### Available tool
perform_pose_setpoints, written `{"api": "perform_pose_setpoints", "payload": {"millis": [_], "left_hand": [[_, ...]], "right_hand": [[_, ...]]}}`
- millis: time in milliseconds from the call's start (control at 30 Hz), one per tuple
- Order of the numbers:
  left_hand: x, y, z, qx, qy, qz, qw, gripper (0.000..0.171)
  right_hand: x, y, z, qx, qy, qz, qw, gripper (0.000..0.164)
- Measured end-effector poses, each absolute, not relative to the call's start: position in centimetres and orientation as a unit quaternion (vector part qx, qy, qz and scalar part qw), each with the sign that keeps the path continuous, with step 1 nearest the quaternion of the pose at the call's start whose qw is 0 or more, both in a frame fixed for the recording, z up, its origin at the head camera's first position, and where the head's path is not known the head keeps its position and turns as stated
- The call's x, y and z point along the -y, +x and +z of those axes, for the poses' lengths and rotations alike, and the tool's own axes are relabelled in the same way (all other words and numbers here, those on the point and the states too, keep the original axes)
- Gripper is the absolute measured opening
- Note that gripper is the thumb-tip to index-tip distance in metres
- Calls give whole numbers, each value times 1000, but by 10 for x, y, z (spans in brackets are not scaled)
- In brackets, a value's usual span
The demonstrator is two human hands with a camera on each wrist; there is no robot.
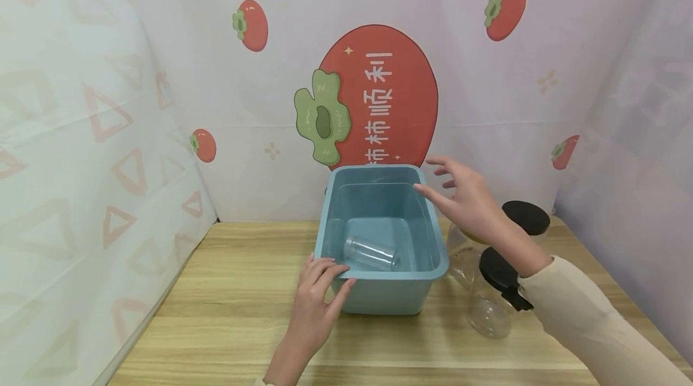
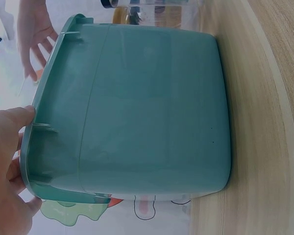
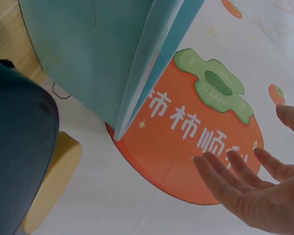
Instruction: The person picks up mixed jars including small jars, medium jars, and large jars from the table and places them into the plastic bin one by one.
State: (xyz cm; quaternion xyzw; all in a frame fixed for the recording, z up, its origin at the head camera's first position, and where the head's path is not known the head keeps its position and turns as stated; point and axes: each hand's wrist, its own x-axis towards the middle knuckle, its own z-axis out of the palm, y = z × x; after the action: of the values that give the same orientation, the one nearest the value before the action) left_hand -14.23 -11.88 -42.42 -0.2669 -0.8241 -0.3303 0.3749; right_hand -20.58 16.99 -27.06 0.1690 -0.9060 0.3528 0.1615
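Note:
A blue plastic bin [image 1: 379, 297] stands on the table, with a clear plastic cylinder [image 1: 372, 252] lying on its side on the bin's floor. My left hand [image 1: 316, 297] holds the bin's rim at the near left corner. In the left wrist view, the left hand's fingers [image 2: 24, 116] meet the rim, some partly hidden behind it. Above the far right part of the rim, my right hand [image 1: 470, 199] is held in the air with its fingers spread and nothing in them. The right wrist view shows the right hand [image 3: 264, 196] against the printed backdrop.
Right of the bin, beneath my right forearm, stand clear jars, among them a front jar [image 1: 489, 314] with a black lid and a rear one with a round black lid [image 1: 525, 216]. A backdrop [image 1: 260, 187] with printed persimmons rises behind the wooden table [image 1: 238, 290].

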Motion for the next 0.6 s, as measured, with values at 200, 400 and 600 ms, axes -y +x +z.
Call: {"api": "perform_pose_setpoints", "payload": {"millis": [200, 400, 600], "left_hand": [[119, -143, -424, 823, -269, -331, 375, 22], [119, -143, -424, 827, -265, -326, 372, 23], [119, -142, -424, 825, -266, -327, 376, 23]], "right_hand": [[-175, -201, -273, 909, 164, 345, 168, 61], [-180, -198, -278, 906, 165, 344, 183, 59], [-184, -192, -282, 905, 156, 344, 193, 58]]}}
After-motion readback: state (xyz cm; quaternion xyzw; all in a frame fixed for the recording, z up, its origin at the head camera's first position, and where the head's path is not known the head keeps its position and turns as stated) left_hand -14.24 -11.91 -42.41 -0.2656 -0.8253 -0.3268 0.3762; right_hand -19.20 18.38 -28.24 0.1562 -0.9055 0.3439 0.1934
